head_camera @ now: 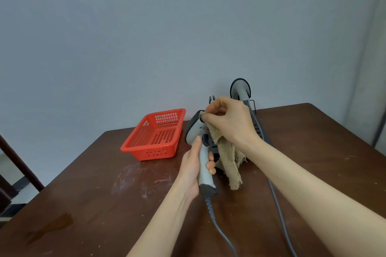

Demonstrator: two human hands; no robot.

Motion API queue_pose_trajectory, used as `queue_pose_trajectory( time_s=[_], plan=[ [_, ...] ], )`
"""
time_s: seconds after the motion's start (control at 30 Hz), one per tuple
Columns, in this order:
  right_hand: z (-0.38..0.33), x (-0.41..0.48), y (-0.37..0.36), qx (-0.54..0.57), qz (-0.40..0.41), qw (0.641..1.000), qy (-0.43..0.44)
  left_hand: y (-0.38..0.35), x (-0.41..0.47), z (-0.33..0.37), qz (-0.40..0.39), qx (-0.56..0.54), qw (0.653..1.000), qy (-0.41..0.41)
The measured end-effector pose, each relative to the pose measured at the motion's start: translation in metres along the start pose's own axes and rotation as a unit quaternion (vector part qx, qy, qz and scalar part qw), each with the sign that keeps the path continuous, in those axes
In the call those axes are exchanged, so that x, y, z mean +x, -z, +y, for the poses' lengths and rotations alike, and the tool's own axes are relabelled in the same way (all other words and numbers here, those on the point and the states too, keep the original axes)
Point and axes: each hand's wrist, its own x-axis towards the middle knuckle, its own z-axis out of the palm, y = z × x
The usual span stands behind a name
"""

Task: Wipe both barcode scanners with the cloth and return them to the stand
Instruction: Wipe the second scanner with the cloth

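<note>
My left hand (192, 165) grips the handle of a grey barcode scanner (203, 169), holding it upright above the brown table (94, 194). My right hand (227, 120) pinches a beige frayed cloth (228, 156) against the scanner's dark head, and the rest of the cloth hangs down to the right of the handle. A second grey scanner (240, 87) sits upright in the black stand (258, 129) behind my right hand; the stand is mostly hidden by my hand and the cloth.
A red perforated plastic basket (155, 134), with nothing in it, stands on the table left of the scanners. Two grey cables (277, 210) run toward the table's near edge. A plain wall lies behind the table, and a dark wooden frame (18, 162) stands at the far left.
</note>
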Motion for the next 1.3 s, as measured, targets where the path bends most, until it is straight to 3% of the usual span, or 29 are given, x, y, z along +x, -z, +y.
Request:
queue_pose_trajectory(
  time_s=[0.2,0.4,0.67,0.87,0.97,1.07,1.17,1.3],
  plan=[
    [0.003,0.002,-0.002,-0.027,0.009,0.999,0.017,0.001,0.0,0.001,-0.005,0.0,1.0,0.0],
    [0.002,0.007,0.007,-0.008,-0.076,0.996,0.05,0.005,0.0,0.003,-0.006,0.015,1.0,-0.008],
    [0.003,0.013,0.013,-0.193,-0.147,0.953,0.183,0.012,0.001,0.006,0.013,0.065,0.997,-0.025],
    [0.008,0.013,0.015,-0.298,-0.163,0.921,0.189,0.017,-0.005,0.012,0.023,0.07,0.997,-0.031],
    [0.011,0.014,0.013,-0.341,-0.15,0.916,0.151,0.018,-0.006,0.013,0.027,0.054,0.998,-0.024],
    [0.021,0.015,0.016,-0.403,-0.133,0.904,0.055,0.023,-0.005,0.017,0.028,0.003,0.999,-0.025],
    [0.032,0.014,0.018,-0.268,-0.144,0.952,-0.04,0.026,-0.003,0.023,0.02,-0.02,0.999,-0.028],
    [0.039,0.015,0.011,-0.28,-0.167,0.943,-0.073,0.028,-0.001,0.023,0.018,-0.02,0.999,-0.018]
  ],
)
